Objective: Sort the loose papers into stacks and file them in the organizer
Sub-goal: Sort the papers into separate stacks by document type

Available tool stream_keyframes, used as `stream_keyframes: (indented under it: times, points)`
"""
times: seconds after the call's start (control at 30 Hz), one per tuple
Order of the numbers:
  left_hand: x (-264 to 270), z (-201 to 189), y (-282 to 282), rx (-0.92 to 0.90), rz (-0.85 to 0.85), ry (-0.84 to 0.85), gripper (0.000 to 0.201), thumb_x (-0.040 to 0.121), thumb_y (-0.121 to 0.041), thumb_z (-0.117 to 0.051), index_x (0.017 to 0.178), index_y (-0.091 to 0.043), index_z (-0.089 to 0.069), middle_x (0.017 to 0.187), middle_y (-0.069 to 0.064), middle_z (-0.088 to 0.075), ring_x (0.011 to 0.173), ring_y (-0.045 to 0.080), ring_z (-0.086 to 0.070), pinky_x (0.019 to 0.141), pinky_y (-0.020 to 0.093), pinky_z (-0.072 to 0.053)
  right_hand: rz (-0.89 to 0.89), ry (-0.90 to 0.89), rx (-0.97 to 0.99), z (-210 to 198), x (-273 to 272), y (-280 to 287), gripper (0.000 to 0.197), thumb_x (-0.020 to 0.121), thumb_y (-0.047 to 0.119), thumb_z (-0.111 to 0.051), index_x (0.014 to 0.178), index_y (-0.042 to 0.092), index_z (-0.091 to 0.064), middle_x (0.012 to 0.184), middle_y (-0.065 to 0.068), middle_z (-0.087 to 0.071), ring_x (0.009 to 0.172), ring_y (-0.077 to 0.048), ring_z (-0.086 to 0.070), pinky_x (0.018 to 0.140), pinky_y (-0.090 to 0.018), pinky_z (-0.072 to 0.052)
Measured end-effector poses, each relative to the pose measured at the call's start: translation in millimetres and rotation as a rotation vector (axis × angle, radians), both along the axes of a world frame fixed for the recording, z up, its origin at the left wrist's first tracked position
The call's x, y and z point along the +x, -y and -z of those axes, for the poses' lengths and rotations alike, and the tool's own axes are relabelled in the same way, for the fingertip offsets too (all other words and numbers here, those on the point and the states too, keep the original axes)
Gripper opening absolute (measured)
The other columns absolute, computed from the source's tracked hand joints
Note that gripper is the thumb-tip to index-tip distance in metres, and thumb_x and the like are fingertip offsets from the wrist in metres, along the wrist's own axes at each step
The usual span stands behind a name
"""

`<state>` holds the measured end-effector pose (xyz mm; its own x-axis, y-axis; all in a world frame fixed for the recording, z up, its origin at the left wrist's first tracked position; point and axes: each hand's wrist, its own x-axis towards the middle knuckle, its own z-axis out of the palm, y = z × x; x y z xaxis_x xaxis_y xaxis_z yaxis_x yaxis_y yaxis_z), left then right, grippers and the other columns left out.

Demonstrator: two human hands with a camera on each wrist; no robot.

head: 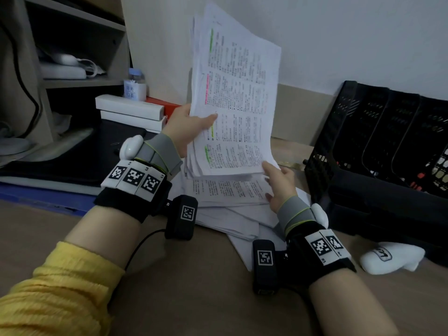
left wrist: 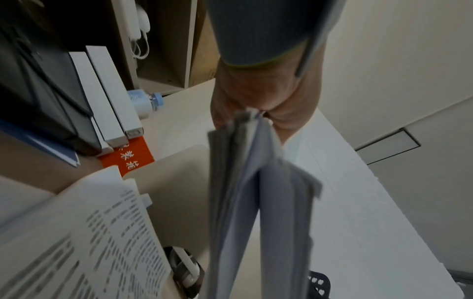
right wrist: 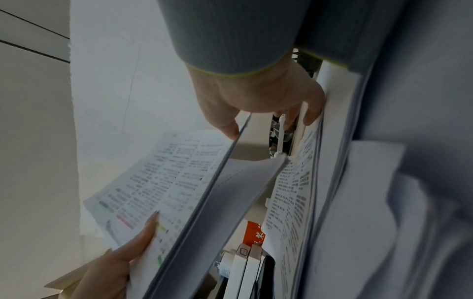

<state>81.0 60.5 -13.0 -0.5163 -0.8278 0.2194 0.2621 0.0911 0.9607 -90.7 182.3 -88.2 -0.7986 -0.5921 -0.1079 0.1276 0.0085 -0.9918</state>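
My left hand (head: pixel 186 132) grips a thick stack of printed papers (head: pixel 237 93) by its left edge and holds it upright against the wall, thumb on the front page. In the left wrist view, my left hand (left wrist: pixel 256 97) clasps the stack (left wrist: pixel 238 202) edge-on. My right hand (head: pixel 278 183) has its thumb on the stack's lower right corner, while its fingers lie on the loose pile (head: pixel 225 190) spread on the table. The right wrist view shows my right hand (right wrist: pixel 256 95) spanning the gap between the stack (right wrist: pixel 166 182) and the pile (right wrist: pixel 332 182). The black organizer (head: pixel 378 132) stands at the right.
Two white boxes (head: pixel 131 107), an orange box (head: pixel 160 103) and a small bottle (head: pixel 135 86) sit behind my left hand, beside a shelf unit (head: pixel 80 25). A white fabric item (head: pixel 390 259) lies in front of the organizer. The wooden tabletop (head: pixel 194 287) runs toward me.
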Motion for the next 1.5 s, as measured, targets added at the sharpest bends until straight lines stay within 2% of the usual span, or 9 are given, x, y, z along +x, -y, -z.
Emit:
stream_keyframes:
  times: [0.2,0.37,0.57,0.67,0.77,0.93,1.1,1.4,1.5]
  points:
    - [6,-3,-5,-0.136,0.144,0.130,0.031,0.088,-0.015,-0.067,0.119,-0.015,-0.064,0.110,0.006,-0.072,0.097,0.028,-0.071,0.085,0.053,-0.056,0.013,0.001,-0.023,0,-1,-1,0.071,0.086,0.041,-0.065,0.145,0.021,-0.031,0.138,0.003,-0.049,0.121,-0.019,-0.051,0.089,-0.033,-0.041]
    - [9,-4,-6,-0.213,0.220,0.160,0.039,0.086,-0.019,-0.069,0.124,-0.015,-0.062,0.115,0.006,-0.071,0.102,0.029,-0.069,0.088,0.054,-0.054,-0.077,0.004,-0.168,-5,3,-6,0.022,0.093,0.027,-0.061,0.114,0.020,-0.060,0.096,0.008,-0.069,0.079,-0.006,-0.066,0.057,-0.020,-0.049]
    - [12,-3,-6,-0.217,0.201,0.096,0.041,0.086,-0.021,-0.070,0.125,-0.009,-0.061,0.115,0.010,-0.071,0.103,0.030,-0.069,0.089,0.052,-0.054,-0.027,-0.069,-0.263,-2,0,-6,0.017,0.085,0.024,-0.071,0.081,0.017,-0.056,0.085,0.001,-0.064,0.071,-0.012,-0.062,0.071,-0.025,-0.050]
    - [10,-3,-7,-0.231,0.107,0.111,0.035,0.086,-0.025,-0.071,0.118,-0.012,-0.065,0.106,0.006,-0.074,0.097,0.028,-0.071,0.086,0.050,-0.056,0.041,-0.096,-0.290,-3,-3,-6,0.033,0.078,0.009,-0.071,0.054,0.023,-0.053,0.066,0.004,-0.054,0.065,-0.014,-0.047,0.061,-0.024,-0.039]
    - [9,-3,-7,-0.217,0.084,0.117,0.023,0.088,-0.024,-0.068,0.110,-0.020,-0.066,0.095,0.000,-0.076,0.088,0.024,-0.073,0.078,0.045,-0.060,0.031,-0.101,-0.329,-8,-1,-9,0.025,0.080,0.003,-0.066,0.064,0.018,-0.054,0.042,0.018,-0.046,0.045,-0.004,-0.039,0.043,-0.015,-0.033]
    - [5,3,-1,-0.199,0.016,0.105,0.028,0.089,-0.021,-0.067,0.117,-0.018,-0.065,0.103,0.002,-0.074,0.093,0.023,-0.072,0.082,0.044,-0.058,-0.005,-0.125,-0.376,-7,0,-10,0.039,0.085,0.008,-0.070,0.059,0.025,-0.045,0.042,0.021,-0.050,0.043,0.007,-0.051,0.046,-0.007,-0.040]
    - [-2,8,0,-0.227,-0.069,0.124,0.028,0.092,-0.019,-0.064,0.119,-0.015,-0.065,0.098,-0.003,-0.071,0.100,0.025,-0.068,0.090,0.045,-0.055,0.030,-0.133,-0.398,-7,3,-4,0.012,0.082,0.003,-0.071,0.084,0.015,-0.069,0.085,0.004,-0.072,0.084,-0.015,-0.069,0.070,-0.023,-0.053]
    - [-13,16,-9,-0.231,-0.048,0.062,0.011,0.094,-0.025,-0.061,0.103,-0.029,-0.064,0.092,-0.013,-0.069,0.098,0.017,-0.067,0.091,0.042,-0.055,0.054,-0.336,-0.442,-11,10,-5,0.016,0.091,0.002,-0.059,0.096,0.015,-0.066,0.091,0.006,-0.070,0.083,-0.011,-0.068,0.076,-0.028,-0.058]
    - [-14,20,-6,-0.246,0.015,0.124,0.029,0.092,-0.022,-0.063,0.121,-0.017,-0.063,0.100,-0.011,-0.068,0.099,0.012,-0.066,0.098,0.040,-0.051,0.046,-0.367,-0.428,-12,12,-5,0.018,0.092,0.003,-0.056,0.102,0.016,-0.062,0.090,0.013,-0.067,0.076,0.003,-0.066,0.069,-0.018,-0.055]
